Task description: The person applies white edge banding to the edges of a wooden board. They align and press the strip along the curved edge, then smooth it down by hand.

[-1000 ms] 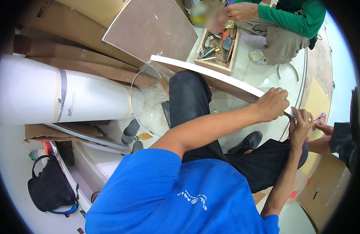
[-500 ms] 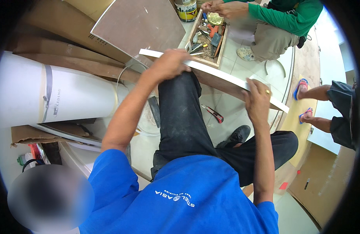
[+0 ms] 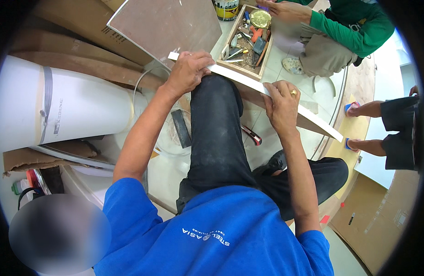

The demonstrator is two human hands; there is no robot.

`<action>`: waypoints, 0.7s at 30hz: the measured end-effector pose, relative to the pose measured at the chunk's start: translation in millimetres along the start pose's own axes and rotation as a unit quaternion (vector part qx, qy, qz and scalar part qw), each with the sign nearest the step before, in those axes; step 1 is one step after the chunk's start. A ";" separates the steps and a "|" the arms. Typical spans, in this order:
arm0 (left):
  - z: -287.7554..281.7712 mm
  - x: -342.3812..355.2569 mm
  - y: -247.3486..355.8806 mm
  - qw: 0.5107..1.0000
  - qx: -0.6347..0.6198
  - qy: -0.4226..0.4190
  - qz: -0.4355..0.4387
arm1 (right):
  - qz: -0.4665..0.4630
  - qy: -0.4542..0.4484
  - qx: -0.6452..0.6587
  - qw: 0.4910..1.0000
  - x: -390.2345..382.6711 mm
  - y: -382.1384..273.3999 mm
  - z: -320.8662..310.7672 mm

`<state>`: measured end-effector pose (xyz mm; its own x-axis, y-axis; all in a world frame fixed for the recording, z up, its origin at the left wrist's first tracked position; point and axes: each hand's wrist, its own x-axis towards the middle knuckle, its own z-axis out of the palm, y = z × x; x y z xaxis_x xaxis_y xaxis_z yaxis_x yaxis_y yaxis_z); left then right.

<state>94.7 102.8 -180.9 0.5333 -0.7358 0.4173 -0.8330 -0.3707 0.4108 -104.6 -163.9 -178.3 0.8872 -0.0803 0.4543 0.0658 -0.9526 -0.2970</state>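
Observation:
A long board point(image 3: 239, 79) with a white edge stands tilted on its side across my raised knee. Toward its left end my left hand point(image 3: 188, 72) grips the edge, fingers curled over the top. My right hand point(image 3: 283, 105), with a ring on one finger, is closed over the same edge right of the knee, and the board runs on past it to the right. On the floor by my leg lies a red and black utility knife point(image 3: 252, 135), partly hidden by the leg. A dark rectangular block point(image 3: 180, 129) rests to the left of that leg.
Beyond the board is a wooden tool box point(image 3: 258, 71) of mixed tools, near a crouching co-worker in a green sleeve point(image 3: 340, 34). A large white roll point(image 3: 83, 103) and a brown panel point(image 3: 168, 27) stand left. Another person's legs point(image 3: 375, 108) are at right.
My right hand has shifted left along the board's edge, and my left hand has moved slightly left. The board's right end now sits a little lower. The co-worker's hands have moved.

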 end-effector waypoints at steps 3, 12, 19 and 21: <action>-5.5 0.8 -2.3 1.000 0.001 -0.025 -0.003 | -0.002 -0.016 -0.029 0.999 1.0 -3.2 -4.0; -1.3 7.1 -17.7 0.991 -0.132 -0.026 -0.007 | 0.010 -0.058 -0.048 0.997 7.4 -7.9 5.2; 3.6 -3.6 -21.5 0.980 -0.175 0.092 -0.035 | -0.011 -0.056 -0.070 0.996 7.7 -3.1 8.1; -2.6 -13.8 -32.4 0.961 -0.160 0.220 -0.050 | -0.013 -0.052 -0.064 0.996 8.6 -2.5 6.8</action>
<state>114.7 126.5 -197.8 0.6779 -0.3690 0.6358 -0.7235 -0.1816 0.6660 -94.1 -160.2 -179.3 0.9290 -0.0313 0.3686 0.0357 -0.9842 -0.1737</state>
